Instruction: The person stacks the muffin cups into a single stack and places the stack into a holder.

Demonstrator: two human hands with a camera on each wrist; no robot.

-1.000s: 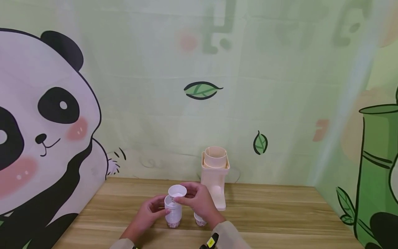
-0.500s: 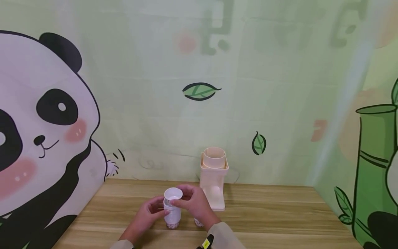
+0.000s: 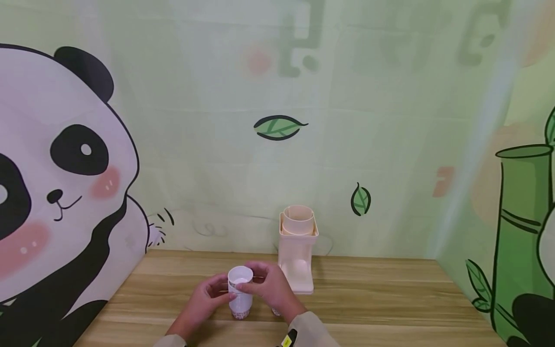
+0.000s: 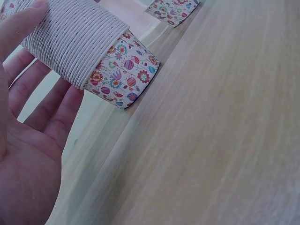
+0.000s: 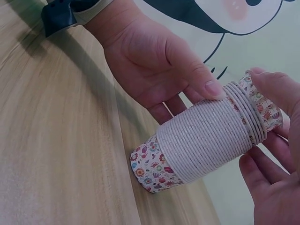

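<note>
A tall stack of white paper cups (image 3: 241,304) with a small floral print stands upright on the table. My left hand (image 3: 209,298) holds it around the side, thumb in front. In the left wrist view, the closely nested rims of the stack (image 4: 77,40) look like ribs above the floral base. My right hand (image 3: 274,289) pinches the topmost part, a paper cup (image 5: 266,110) sitting in the stack's mouth with its floral side showing. Behind the right wrist, another floral paper cup (image 3: 275,312) is mostly hidden; its base also appears in the left wrist view.
A pale pink holder (image 3: 296,260) with a round tube (image 3: 298,220) in its top stands behind the hands, near the back wall. The wood-grain table (image 3: 381,299) meets a printed panda backdrop (image 3: 208,144).
My right hand has moved left and down, lowering its cup into the top of the stack. The left hand keeps its grip. The camera view has shifted slightly.
</note>
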